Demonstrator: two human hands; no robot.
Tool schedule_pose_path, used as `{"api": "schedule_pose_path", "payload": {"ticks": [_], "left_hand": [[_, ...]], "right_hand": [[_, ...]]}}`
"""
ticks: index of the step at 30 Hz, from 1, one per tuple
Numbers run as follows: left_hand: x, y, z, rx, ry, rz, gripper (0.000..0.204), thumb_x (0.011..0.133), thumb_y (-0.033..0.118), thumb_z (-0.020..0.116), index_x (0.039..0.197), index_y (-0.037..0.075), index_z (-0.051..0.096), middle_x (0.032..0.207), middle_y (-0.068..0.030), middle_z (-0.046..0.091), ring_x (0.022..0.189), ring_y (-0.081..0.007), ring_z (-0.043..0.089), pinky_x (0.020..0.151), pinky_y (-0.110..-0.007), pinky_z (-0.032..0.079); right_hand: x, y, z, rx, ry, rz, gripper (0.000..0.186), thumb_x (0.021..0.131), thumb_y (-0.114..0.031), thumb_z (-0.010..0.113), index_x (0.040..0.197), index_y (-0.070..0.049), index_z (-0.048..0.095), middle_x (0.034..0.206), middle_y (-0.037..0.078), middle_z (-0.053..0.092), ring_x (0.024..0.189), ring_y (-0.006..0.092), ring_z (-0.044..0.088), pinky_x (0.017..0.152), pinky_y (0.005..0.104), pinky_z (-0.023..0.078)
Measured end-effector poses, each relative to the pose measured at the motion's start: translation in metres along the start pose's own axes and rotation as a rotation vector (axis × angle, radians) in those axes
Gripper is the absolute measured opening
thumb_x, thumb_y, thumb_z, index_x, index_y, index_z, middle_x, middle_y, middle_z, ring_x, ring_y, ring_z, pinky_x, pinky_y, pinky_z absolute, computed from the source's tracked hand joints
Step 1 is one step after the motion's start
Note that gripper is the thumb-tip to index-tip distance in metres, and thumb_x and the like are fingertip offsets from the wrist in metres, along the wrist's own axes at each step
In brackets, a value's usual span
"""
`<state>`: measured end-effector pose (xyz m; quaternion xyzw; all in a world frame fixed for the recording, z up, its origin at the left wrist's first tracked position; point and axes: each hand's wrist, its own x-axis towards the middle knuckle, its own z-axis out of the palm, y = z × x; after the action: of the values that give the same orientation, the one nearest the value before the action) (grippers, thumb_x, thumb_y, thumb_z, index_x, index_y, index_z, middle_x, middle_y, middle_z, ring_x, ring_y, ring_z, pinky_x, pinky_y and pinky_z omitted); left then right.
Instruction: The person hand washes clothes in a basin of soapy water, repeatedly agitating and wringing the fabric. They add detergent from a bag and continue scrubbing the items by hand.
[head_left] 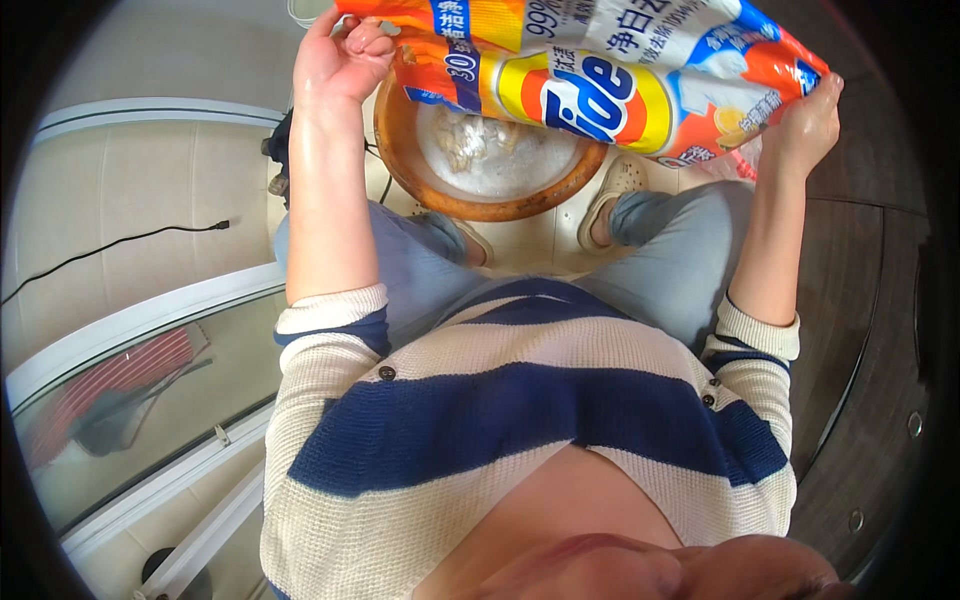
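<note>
A large orange, white and blue laundry detergent bag (pixel 690 85) is stretched sideways between my hands. At its left end my left hand (pixel 345 62) is closed on the edge, with the fingers curled. My right hand (pixel 812 125) grips the bag's right corner. Under the bag's left part stands a round brown basin (pixel 505 210) holding cloudy, sudsy water. A bunched light-coloured cloth (pixel 460 142) lies in the water, with a white patch on top. The bag covers the basin's far side.
My knees and clog-style shoes (pixel 622 180) flank the basin on the tiled floor. To the left are a white-framed glass panel (pixel 150 320) and a black cable (pixel 130 240). Dark cabinet panels (pixel 840 300) line the right side. A dark object (pixel 278 150) sits beside my left forearm.
</note>
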<state>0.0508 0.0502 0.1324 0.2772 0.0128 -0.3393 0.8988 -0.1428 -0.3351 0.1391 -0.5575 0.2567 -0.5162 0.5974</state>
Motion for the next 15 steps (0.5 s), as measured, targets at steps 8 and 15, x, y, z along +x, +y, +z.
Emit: {"api": "schedule_pose_path", "payload": {"ticks": [8,15], "left_hand": [[0.006,-0.013,0.106,0.264,0.048,0.181,0.019,0.091,0.023,0.053,0.08,0.006,0.051,0.054,-0.002,0.038,0.05,-0.0168,0.044,0.044,-0.025,0.033],[0.025,0.013,0.202,0.39,-0.239,0.165,0.027,0.089,0.028,0.059,0.071,0.012,0.046,0.054,0.0018,0.033,0.047,-0.0119,0.037,0.041,-0.022,0.027]], "right_hand": [[0.001,0.02,-0.033,0.093,0.182,0.158,0.049,0.1,-0.038,0.038,0.107,0.007,0.056,0.099,0.015,0.064,0.085,0.0241,0.065,0.075,0.0338,0.054],[-0.016,-0.017,-0.037,0.265,0.334,0.4,0.054,0.1,-0.04,0.031,0.117,0.006,0.052,0.112,0.017,0.061,0.096,0.0302,0.063,0.079,0.0397,0.055]]}}
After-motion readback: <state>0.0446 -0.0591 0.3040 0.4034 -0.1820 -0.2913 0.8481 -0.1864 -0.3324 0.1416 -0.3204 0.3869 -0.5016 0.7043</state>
